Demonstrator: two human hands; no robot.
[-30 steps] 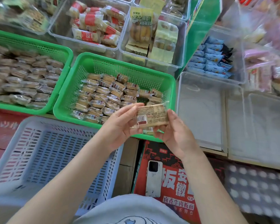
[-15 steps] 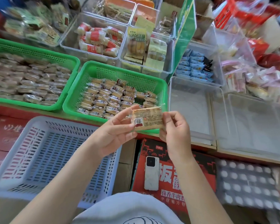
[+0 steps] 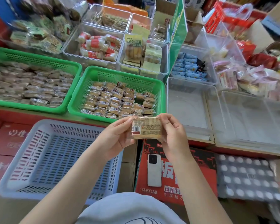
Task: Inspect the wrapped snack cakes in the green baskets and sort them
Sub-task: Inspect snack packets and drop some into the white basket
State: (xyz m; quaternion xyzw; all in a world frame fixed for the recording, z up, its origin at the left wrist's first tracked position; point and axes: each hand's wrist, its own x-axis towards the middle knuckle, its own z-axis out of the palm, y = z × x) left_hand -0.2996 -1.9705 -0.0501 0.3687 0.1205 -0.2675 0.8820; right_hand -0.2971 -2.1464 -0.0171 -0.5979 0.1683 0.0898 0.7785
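- At the far left edge of the surface, a large green basket (image 3: 31, 88) is packed with wrapped snack cakes laid in flat rows; the blur hides any detail of them.
- Below it, off the front edge of the surface, a pale blue slatted basket (image 3: 58, 157) is seen with nothing in it, resting on red cartons; it is probably placed there to receive sorted pieces, though that is only a judgement.
- Just right of the first basket, touching it, a second green basket (image 3: 120, 75) is filled with rows of cakes on its left and middle, with bare mesh along its back wall.
- In front of that basket's near rim, one wrapped snack cake (image 3: 146, 129) is held up in the air between both hands, label and barcode turned toward the face, apparently so the print can be read.
- The left hand (image 3: 115, 139) is clamped on the cake's left end, thumb on top and fingers beneath.
- The right hand (image 3: 173, 136) is pinched on the right end, fingers curled round the wrapper edge, so the packet is kept taut and flat.
- Beneath the hands, a white phone (image 3: 154, 170) is lying on a red carton (image 3: 176, 175).
- At the right of the surface, clear plastic bins (image 3: 189, 109) are standing with nothing visible inside.
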